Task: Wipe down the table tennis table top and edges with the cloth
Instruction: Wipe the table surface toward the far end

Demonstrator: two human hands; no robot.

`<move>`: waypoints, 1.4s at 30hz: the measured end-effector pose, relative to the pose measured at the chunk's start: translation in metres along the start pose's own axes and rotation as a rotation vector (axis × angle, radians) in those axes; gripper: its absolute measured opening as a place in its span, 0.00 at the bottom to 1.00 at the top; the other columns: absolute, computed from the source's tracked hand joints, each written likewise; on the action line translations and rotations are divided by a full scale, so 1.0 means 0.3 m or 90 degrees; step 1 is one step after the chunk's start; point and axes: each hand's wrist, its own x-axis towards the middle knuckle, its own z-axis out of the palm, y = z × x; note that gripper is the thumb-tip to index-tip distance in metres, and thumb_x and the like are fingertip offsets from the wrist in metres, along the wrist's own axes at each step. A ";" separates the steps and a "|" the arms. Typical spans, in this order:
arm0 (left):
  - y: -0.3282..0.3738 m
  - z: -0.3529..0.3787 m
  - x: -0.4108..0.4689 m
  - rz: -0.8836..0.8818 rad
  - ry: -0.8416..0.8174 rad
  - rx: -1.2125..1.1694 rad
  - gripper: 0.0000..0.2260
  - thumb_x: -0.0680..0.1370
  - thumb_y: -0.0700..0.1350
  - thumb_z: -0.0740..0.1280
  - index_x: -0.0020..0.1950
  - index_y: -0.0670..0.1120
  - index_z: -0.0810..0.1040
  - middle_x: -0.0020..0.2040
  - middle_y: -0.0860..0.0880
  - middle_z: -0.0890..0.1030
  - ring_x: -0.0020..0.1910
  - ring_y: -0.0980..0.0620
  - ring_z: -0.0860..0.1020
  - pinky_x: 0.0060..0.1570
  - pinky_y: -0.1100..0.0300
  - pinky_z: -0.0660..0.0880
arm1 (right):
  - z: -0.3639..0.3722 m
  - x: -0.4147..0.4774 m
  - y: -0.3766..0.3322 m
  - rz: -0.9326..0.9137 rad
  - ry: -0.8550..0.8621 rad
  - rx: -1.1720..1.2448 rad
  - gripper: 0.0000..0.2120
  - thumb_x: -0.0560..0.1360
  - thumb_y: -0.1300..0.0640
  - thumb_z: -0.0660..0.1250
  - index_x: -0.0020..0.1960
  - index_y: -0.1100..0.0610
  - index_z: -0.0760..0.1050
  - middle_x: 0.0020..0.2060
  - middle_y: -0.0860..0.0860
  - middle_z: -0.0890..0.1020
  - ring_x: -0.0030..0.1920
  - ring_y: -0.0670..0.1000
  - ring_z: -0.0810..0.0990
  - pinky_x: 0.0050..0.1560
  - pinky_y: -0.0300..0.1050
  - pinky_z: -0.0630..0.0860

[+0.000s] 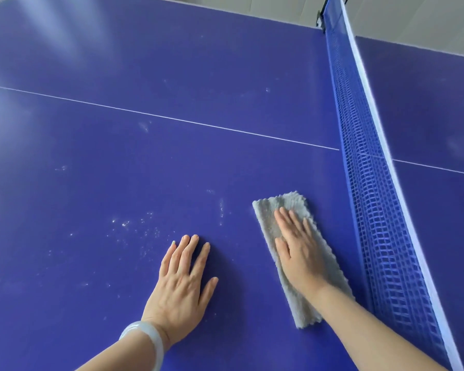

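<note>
The blue surface (145, 162) fills the view. Nearest, the left hand (184, 279) lies flat and spread on it, holding nothing. Just to its right, the right hand (298, 253) presses the folded grey cloth (303, 309) down with straight fingers, close beside the net (364, 183). This looks like the top-wiping step. The white specks (123, 223) beyond and left of the left hand probably call for a leftward sweep.

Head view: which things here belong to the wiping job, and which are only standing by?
For the job: cloth, table top, dust specks, right hand pressing flat on the cloth.
Just there: net, bracelet, left hand resting flat on the table top.
</note>
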 end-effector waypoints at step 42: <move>0.007 -0.012 0.017 -0.022 -0.018 -0.009 0.26 0.81 0.56 0.54 0.76 0.44 0.67 0.75 0.42 0.66 0.76 0.41 0.62 0.76 0.44 0.57 | -0.081 0.610 0.166 0.137 0.059 -0.075 0.25 0.84 0.53 0.48 0.80 0.55 0.55 0.80 0.55 0.55 0.80 0.57 0.53 0.79 0.56 0.46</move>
